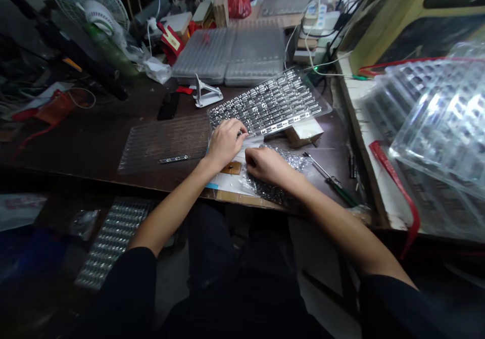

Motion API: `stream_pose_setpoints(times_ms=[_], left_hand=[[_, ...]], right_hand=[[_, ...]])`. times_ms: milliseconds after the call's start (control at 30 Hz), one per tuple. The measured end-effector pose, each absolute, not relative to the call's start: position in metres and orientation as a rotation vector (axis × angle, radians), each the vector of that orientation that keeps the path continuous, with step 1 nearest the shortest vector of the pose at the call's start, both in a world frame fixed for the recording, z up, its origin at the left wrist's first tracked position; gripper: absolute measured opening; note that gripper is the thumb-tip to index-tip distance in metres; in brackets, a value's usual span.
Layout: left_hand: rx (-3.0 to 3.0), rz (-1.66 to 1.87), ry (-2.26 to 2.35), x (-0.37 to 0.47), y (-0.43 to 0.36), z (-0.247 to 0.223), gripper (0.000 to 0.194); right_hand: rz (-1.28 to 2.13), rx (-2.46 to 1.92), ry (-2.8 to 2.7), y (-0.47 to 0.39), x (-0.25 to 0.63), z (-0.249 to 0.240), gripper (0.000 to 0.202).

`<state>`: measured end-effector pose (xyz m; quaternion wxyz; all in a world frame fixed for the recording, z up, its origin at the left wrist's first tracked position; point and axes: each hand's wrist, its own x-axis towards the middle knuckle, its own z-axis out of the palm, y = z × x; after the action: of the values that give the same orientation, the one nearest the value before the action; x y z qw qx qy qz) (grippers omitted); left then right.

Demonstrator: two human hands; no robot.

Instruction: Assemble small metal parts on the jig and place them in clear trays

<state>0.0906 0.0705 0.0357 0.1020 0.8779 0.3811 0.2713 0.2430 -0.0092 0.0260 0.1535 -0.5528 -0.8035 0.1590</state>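
Note:
My left hand (226,139) is at the lower left corner of a clear tray (265,104) filled with rows of shiny metal parts. Its thumb and fingers are pinched together; what lies between them is too small to name. Just to the right, my right hand (265,163) is closed beside a heap of small metal parts (275,190) in clear plastic. Its fingertips are hidden. A small brown block (232,167) lies on a white sheet (237,183) between and below the hands. Left of them, one metal strip (173,159) rests on a clear ribbed tray (151,139).
A box (305,131) sits under the filled tray's right end. A green-handled screwdriver (335,181) lies at the right. Behind are a white stand (206,94), a black phone (168,106) and stacked clear trays (253,51). More trays (447,122) are piled far right.

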Motion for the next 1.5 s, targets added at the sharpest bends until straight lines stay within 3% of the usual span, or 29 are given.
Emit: stream_pose_setpoints(times_ms=[333, 700, 1300, 1500], left_hand=[[2.235, 0.900, 1.254, 0.019, 0.010, 0.012, 0.016], [2.276, 0.841, 1.200, 0.015, 0.010, -0.004, 0.016], [2.280, 1.011, 1.329, 0.013, 0.001, -0.007, 0.009], [2.369, 0.825, 1.325, 0.000, -0.007, -0.010, 0.017]], right_hand=[[0.618, -1.407, -2.054, -0.005, 0.235, 0.013, 0.022], [0.639, -1.458, -2.087, -0.003, 0.233, 0.015, 0.025], [0.556, -1.403, -2.260, -0.003, 0.214, 0.008, 0.023], [0.338, -1.308, -2.533, -0.009, 0.205, 0.013, 0.027]])
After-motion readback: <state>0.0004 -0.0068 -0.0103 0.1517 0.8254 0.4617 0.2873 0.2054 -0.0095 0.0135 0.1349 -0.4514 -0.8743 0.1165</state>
